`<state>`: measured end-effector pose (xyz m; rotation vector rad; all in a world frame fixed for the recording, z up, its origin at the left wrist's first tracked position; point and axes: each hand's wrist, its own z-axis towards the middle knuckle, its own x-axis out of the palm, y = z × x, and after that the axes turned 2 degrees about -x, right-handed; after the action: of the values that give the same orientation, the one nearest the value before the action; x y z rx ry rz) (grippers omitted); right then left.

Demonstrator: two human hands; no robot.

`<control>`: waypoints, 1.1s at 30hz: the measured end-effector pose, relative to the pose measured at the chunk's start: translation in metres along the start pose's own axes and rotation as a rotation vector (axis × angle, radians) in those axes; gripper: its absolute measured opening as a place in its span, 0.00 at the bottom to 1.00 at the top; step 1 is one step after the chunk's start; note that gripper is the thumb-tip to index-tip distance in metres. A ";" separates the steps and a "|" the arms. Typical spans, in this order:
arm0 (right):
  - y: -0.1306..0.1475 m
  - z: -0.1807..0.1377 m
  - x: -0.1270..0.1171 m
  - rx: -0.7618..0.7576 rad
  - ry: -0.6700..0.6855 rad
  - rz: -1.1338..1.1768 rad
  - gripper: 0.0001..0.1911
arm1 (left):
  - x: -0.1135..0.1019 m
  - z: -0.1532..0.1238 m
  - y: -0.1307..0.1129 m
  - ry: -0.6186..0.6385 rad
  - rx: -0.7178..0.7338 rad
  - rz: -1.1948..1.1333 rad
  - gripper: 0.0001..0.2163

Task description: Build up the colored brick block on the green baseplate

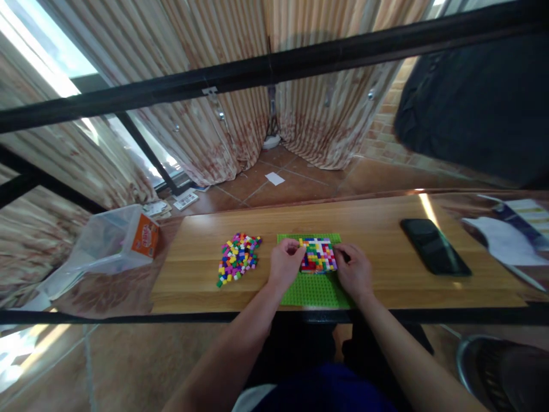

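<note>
Well, on my feed the left hand point(285, 264) has its thumb and forefinger drawn together at the upper left corner of the flat patch of small multicoloured plastic bricks point(318, 256). I cannot tell whether they pinch a brick or merely press on one. The right hand point(354, 272) sits curled against the patch's right edge, and whether its fingers are closed on anything is just as unreadable to me. The patch lies on the square bright green studded baseplate point(315, 292), near the front edge of the light wooden tabletop point(193, 274). I judge the work well begun but not finished. The patch covers roughly the upper middle of the plate, while the whole lower half and a strip along the top show bare green. A loose heap of tiny coloured bricks point(237, 258) waits just left of the plate. Further out lie a black slab-shaped phone point(434, 246) at the right and a clear plastic bag with an orange carton point(115, 240) off the left end. The brick pattern is too small to read, both hands cover the patch's sides, and a thick black bar point(274, 68) cuts across the top of my view.
</note>
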<state>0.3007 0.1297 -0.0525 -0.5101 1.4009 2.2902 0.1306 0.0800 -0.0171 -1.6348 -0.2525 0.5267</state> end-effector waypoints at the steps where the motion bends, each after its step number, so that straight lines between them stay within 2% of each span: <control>1: -0.001 0.000 -0.001 -0.002 0.005 -0.003 0.12 | 0.001 -0.001 0.000 0.001 0.000 0.001 0.03; 5: -0.008 -0.001 -0.002 -0.013 0.037 -0.042 0.13 | -0.006 -0.012 -0.002 -0.019 0.067 0.002 0.03; 9: -0.014 0.000 -0.002 -0.021 0.034 -0.055 0.14 | -0.041 -0.029 0.001 -0.059 0.172 0.138 0.04; 14: -0.017 0.000 -0.002 -0.005 0.042 -0.078 0.14 | -0.098 -0.043 0.012 -0.247 0.226 0.616 0.07; 17: -0.016 -0.001 -0.002 -0.014 0.044 -0.074 0.14 | -0.114 -0.044 0.016 -0.327 0.213 0.881 0.08; 21: -0.011 -0.001 -0.001 -0.034 0.037 -0.069 0.14 | -0.116 -0.040 0.017 -0.332 0.158 1.023 0.05; 26: -0.006 0.000 0.001 -0.033 0.014 -0.039 0.13 | -0.119 -0.036 0.018 -0.331 0.170 1.017 0.04; 30: -0.006 0.000 0.002 -0.022 0.017 -0.001 0.13 | -0.120 -0.034 0.014 -0.309 0.239 0.883 0.05; 33: -0.005 0.000 0.002 -0.011 0.021 0.000 0.13 | -0.110 -0.034 0.005 -0.222 0.294 0.708 0.06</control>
<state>0.3015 0.1321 -0.0569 -0.5389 1.3994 2.3004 0.0503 -0.0013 0.0005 -1.3479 0.2508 1.2243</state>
